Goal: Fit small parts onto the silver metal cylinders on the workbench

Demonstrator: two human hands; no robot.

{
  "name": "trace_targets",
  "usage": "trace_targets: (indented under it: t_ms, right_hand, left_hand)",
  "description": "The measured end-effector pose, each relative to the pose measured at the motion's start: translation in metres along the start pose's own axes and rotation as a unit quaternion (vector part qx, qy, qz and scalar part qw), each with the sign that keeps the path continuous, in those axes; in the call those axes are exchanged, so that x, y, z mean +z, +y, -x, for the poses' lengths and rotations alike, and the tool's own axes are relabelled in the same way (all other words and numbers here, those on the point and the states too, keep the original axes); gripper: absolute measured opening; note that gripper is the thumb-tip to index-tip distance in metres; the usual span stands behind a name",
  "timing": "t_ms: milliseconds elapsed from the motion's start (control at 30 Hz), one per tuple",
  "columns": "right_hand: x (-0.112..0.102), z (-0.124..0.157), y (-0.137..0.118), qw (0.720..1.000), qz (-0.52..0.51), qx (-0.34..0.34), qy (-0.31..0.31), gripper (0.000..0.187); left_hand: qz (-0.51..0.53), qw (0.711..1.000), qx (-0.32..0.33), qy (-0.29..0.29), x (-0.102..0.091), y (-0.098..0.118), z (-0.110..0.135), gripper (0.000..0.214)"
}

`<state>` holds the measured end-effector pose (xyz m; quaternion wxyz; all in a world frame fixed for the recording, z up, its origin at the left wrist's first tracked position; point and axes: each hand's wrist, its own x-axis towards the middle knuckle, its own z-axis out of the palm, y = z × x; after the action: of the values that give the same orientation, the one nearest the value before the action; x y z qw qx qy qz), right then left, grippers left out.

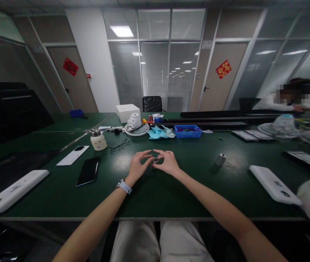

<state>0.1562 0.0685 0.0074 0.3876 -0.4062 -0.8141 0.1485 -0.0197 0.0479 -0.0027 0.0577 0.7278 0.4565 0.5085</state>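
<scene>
Directly in front of me, a small round metal part with a hole in its top (155, 160) stands at the green table between my hands. From its left side, my left hand (138, 165) touches it with the thumb, the fingers curved above. My right hand (168, 163) grips it from the right, thumb low and fingers arched over. The fingertips of both hands almost meet. The lower portion of the part is partly covered by my thumbs. Off to the right, a short silver metal cylinder (221, 159) stands apart from both hands.
On the left are a black phone (88, 171), white phone (73, 155), cream jar (98, 141) and glasses (120, 146). Behind my hands lie fan parts (137, 129), light-blue blades (160, 132) and a blue tray (188, 131). White devices (275, 185) flank me. Another person sits far right.
</scene>
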Motion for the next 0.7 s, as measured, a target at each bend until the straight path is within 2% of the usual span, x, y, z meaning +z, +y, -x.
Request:
trace_targets:
  t_ms: [200,367,500,567,700]
  right_hand:
    - [0.019,0.009,0.006,1.0,0.003,0.004,0.015,0.059]
    - [0.027,0.015,0.011,1.0,-0.001,0.021,-0.009,0.056]
    - [0.025,0.017,0.01,0.999,-0.034,0.03,-0.02,0.061]
    - [0.021,0.018,0.01,0.998,-0.046,0.033,-0.019,0.061]
    - [0.01,0.021,0.016,0.997,-0.057,0.05,-0.015,0.059]
  left_hand:
    - [0.03,0.999,-0.002,-0.041,0.006,0.001,0.0,0.04]
    - [0.073,0.996,-0.059,-0.002,0.007,0.005,-0.004,0.042]
    - [0.031,0.992,-0.117,0.023,-0.005,-0.007,-0.007,0.052]
    - [-0.008,0.989,-0.145,-0.01,-0.013,-0.02,-0.007,0.052]
    - [-0.045,0.974,-0.188,-0.116,-0.018,-0.043,-0.004,0.052]
